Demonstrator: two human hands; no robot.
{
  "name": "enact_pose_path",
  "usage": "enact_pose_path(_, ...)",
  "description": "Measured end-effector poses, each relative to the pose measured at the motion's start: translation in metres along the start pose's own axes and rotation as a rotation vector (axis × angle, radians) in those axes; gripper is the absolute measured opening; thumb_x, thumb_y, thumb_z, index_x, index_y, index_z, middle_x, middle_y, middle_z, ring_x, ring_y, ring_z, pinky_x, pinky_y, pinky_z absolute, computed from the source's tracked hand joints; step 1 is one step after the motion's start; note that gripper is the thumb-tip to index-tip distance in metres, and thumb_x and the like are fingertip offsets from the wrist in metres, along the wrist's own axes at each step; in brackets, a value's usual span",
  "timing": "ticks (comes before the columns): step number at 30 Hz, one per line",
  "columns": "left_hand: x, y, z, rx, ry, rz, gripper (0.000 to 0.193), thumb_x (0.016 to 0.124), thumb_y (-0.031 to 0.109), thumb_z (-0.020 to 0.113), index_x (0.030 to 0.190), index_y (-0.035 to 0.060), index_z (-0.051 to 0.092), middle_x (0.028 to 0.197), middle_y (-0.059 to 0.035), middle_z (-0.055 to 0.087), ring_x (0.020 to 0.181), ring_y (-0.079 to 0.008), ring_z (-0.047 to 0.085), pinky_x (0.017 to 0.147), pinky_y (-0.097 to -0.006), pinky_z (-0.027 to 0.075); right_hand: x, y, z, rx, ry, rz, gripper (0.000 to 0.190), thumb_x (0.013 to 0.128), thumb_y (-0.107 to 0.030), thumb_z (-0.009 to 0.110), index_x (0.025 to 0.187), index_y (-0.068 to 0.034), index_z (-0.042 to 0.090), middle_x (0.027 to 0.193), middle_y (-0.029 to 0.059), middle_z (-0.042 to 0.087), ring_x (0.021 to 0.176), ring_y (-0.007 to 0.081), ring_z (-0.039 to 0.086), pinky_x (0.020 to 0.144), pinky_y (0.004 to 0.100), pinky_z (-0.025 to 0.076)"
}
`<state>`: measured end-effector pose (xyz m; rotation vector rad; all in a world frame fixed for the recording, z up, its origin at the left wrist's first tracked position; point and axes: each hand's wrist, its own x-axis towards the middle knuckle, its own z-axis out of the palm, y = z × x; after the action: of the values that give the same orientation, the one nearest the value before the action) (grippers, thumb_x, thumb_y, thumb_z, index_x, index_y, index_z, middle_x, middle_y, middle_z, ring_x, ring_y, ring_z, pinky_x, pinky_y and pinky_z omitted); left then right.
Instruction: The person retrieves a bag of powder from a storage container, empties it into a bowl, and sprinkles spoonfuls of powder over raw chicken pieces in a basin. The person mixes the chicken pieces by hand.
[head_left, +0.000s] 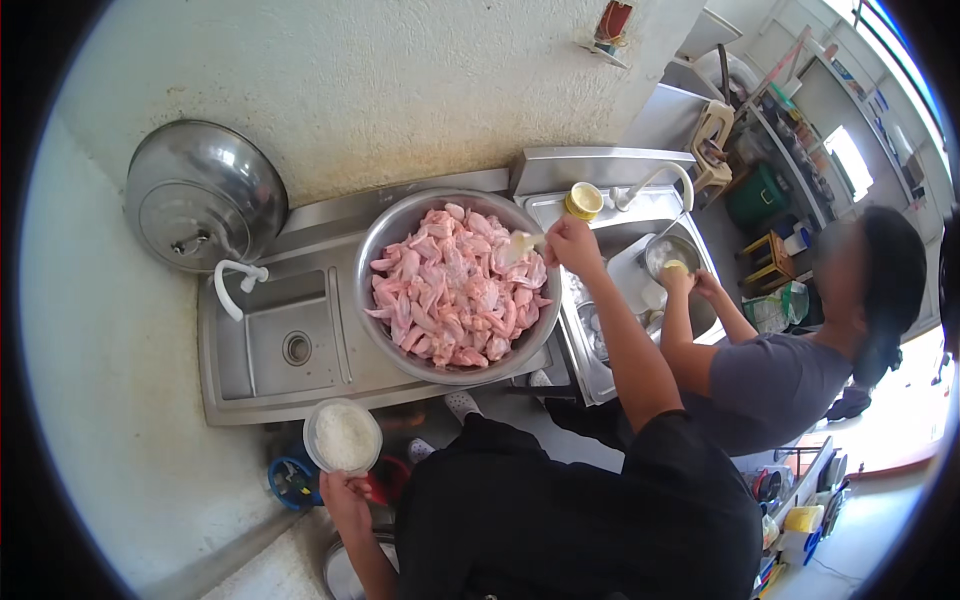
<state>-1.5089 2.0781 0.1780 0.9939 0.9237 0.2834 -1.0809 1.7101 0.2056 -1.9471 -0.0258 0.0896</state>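
Observation:
A wide metal basin (364, 300) heaped with raw chicken wings (457, 289) stands on the stainless steel counter. My right hand (574, 246) grips the handle of a pale scoop or spoon (523, 243) above the basin's right side. The scoop's bowl is blurred, so its contents are unclear. Low on the left, my left hand (346, 499) holds a round clear plastic tub (307, 439) by its near side. White powder or fine grains (345, 436) fill much of the tub, which is in front of the counter edge and apart from the basin.
A co-worker (780, 382) at the right washes a metal bowl (686, 251) under a running white faucet (679, 174). An open yellow tub (583, 201) sits on that sink's rim. On the left are another sink (274, 352), a white faucet (232, 281) and a large metal bowl (206, 191) against the wall.

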Motion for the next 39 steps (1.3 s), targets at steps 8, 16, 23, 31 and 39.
enact_pose_path(8, 0.010, 0.001, 0.052, -0.023, -0.099, -0.045, 0.025, 0.092, 0.009, 0.046, 0.114, 0.0002, 0.054, 0.074, -0.0133, 0.066, 0.048, -0.0146, 0.059, 0.039, -0.0244, 0.045, 0.036, -0.035, 0.087, -0.033, -0.157, -0.246, 0.008, 0.087, -0.005, 0.058, 0.084, 0.002, 0.056, 0.064, 0.0118, 0.063, 0.055, 0.0200, 0.068, 0.052, 0.0332, 0.051)
enact_pose_path(16, 0.003, 0.000, 0.060, -0.030, -0.084, -0.038, 0.025, 0.091, 0.013, 0.050, 0.114, 0.0021, 0.054, 0.074, -0.0126, 0.066, 0.048, -0.0141, 0.059, 0.039, -0.0237, 0.045, -0.006, -0.062, 0.099, -0.526, -0.074, -0.864, 0.007, 0.088, -0.009, 0.059, 0.092, -0.004, 0.056, 0.081, 0.0179, 0.064, 0.066, 0.0395, 0.062, 0.058, 0.0478, 0.048)
enact_pose_path(23, 0.002, 0.011, 0.075, 0.041, -0.069, -0.013, 0.017, 0.092, 0.008, 0.048, 0.107, -0.0003, 0.048, 0.075, -0.0127, 0.064, 0.048, -0.0148, 0.059, 0.040, -0.0244, 0.047, -0.105, -0.142, 0.111, -0.076, -0.626, -0.572, 0.006, 0.087, -0.004, 0.064, 0.091, -0.001, 0.060, 0.074, 0.0081, 0.062, 0.067, 0.0138, 0.062, 0.061, 0.0285, 0.048)
enact_pose_path(31, 0.005, 0.016, 0.088, 0.018, -0.093, 0.030, 0.014, 0.095, 0.008, 0.054, 0.091, 0.0033, 0.042, 0.074, -0.0140, 0.063, 0.052, -0.0185, 0.063, 0.043, -0.0272, 0.052, -0.194, -0.123, 0.182, -0.371, -0.725, -1.012, 0.010, 0.081, -0.004, 0.063, 0.086, -0.004, 0.056, 0.071, 0.0105, 0.062, 0.061, 0.0317, 0.063, 0.055, 0.0409, 0.050)
enact_pose_path(39, 0.004, 0.012, 0.079, 0.055, -0.051, 0.055, 0.018, 0.095, 0.007, 0.057, 0.089, 0.0024, 0.040, 0.073, -0.0145, 0.062, 0.053, -0.0195, 0.065, 0.044, -0.0284, 0.054, -0.192, -0.090, 0.190, 0.375, -0.866, 0.232, 0.007, 0.090, -0.003, 0.062, 0.089, -0.001, 0.055, 0.070, 0.0106, 0.065, 0.054, 0.0146, 0.061, 0.046, 0.0283, 0.046)
